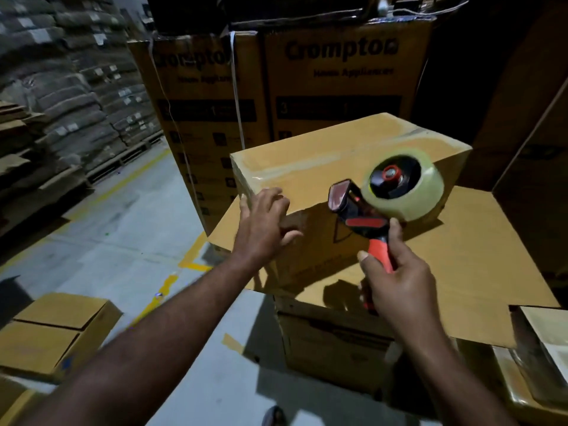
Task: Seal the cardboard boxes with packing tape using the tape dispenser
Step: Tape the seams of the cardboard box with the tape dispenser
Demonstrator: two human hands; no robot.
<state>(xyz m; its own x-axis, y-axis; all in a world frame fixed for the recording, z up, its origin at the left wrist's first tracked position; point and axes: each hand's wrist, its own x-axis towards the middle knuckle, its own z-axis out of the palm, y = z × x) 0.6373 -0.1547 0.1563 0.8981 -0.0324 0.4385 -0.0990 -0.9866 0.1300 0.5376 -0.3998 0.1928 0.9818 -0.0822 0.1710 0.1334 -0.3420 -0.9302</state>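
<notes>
Left hand [264,222] is spread wide at the box's [338,149] near-left corner, fingertips by the top edge; contact is hard to call. Right hand [396,272] wraps the dispenser's [365,215] red handle, palm hiding its lower end, roll [427,195] raised by the box's near edge. The box sits closed on a larger carton [476,256], glossy tape [295,173] across its top.

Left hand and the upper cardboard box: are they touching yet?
Cannot tell. In the head view the left hand overlaps the near corner of the box, but its fingers are blurred, so neither contact nor gap shows plainly.
</notes>
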